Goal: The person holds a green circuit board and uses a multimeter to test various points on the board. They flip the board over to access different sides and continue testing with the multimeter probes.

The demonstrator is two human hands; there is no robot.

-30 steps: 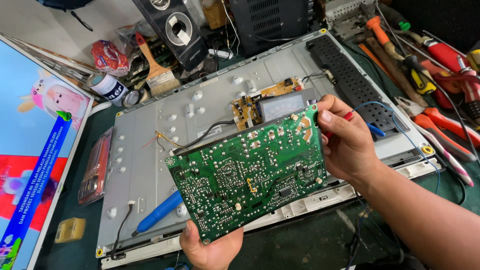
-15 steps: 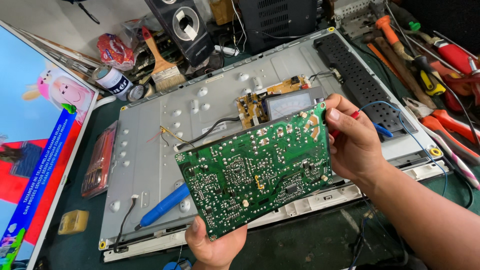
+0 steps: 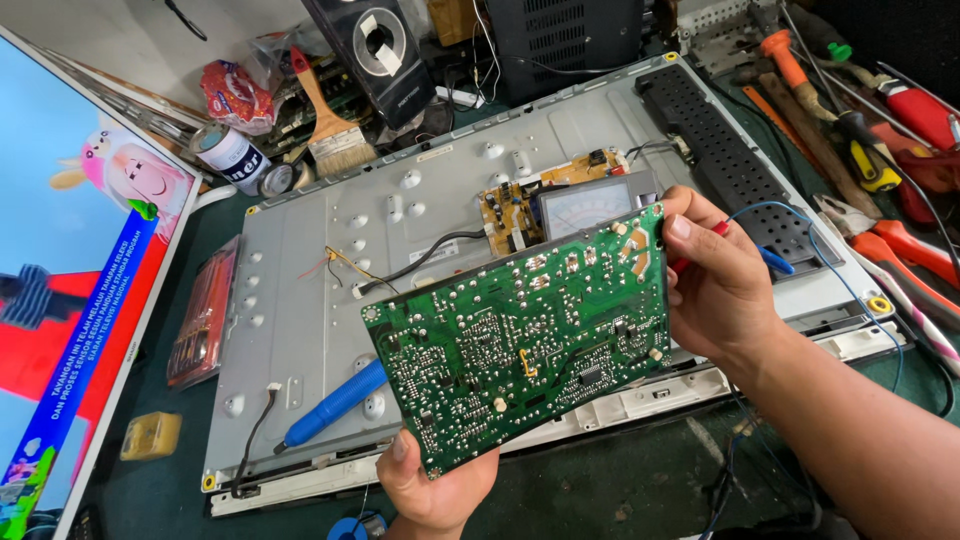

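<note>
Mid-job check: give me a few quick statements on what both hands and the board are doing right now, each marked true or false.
1. Both hands hold the green circuit board. True: left hand at the bottom corner, right hand at the right edge.
2. The board lies flat on the metal panel. False: it is lifted and tilted above it.
3. The solder side faces the camera. True.
4. The blue-handled tool is in the left hand. False: it lies on the panel.
5. The paintbrush lies beyond the panel. True.

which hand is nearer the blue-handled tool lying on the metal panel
Left. The left hand grips the green circuit board's bottom corner, just right of the blue-handled tool; the right hand holds the far edge.
</note>
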